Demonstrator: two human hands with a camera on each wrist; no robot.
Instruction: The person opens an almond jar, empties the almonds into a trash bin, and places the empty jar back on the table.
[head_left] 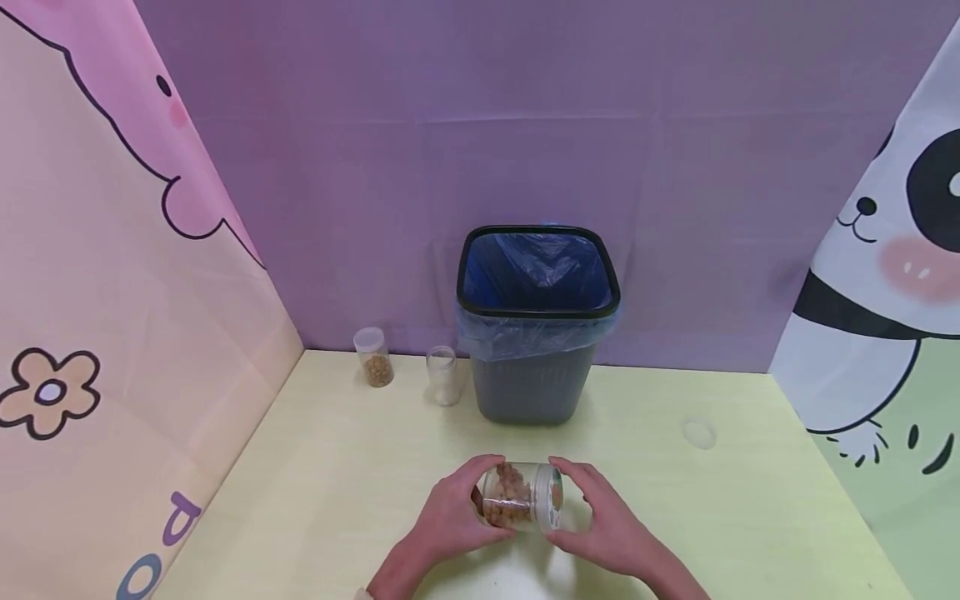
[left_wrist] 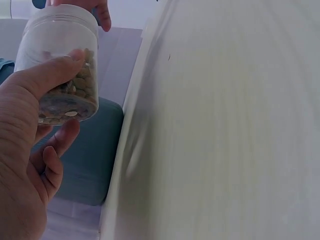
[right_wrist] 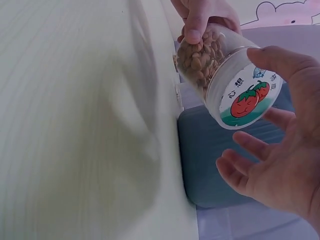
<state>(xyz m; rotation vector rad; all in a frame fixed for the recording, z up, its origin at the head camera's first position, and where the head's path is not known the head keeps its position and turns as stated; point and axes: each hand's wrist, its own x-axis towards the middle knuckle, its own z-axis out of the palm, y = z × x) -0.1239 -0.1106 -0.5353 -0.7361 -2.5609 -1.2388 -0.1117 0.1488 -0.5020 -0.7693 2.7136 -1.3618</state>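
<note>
A clear plastic jar (head_left: 513, 497) of brown pellets lies sideways just above the pale yellow table (head_left: 337, 475). Its white lid (head_left: 553, 497), with a tomato sticker, points right. My left hand (head_left: 453, 517) grips the jar's body, thumb on top and fingers under it. In the left wrist view the jar (left_wrist: 62, 60) sits between the thumb and curled fingers of my left hand (left_wrist: 25, 150). My right hand (head_left: 607, 521) is at the lid end. In the right wrist view my right hand (right_wrist: 280, 170) has its fingers spread loosely below the lid (right_wrist: 247, 97), thumb by the rim.
A grey bin (head_left: 532, 392) with a blue liner stands at the table's back. Left of it are a small lidded jar of pellets (head_left: 373, 358) and an empty clear jar (head_left: 443, 377). A loose clear lid (head_left: 699, 433) lies at right. Printed curtains close three sides.
</note>
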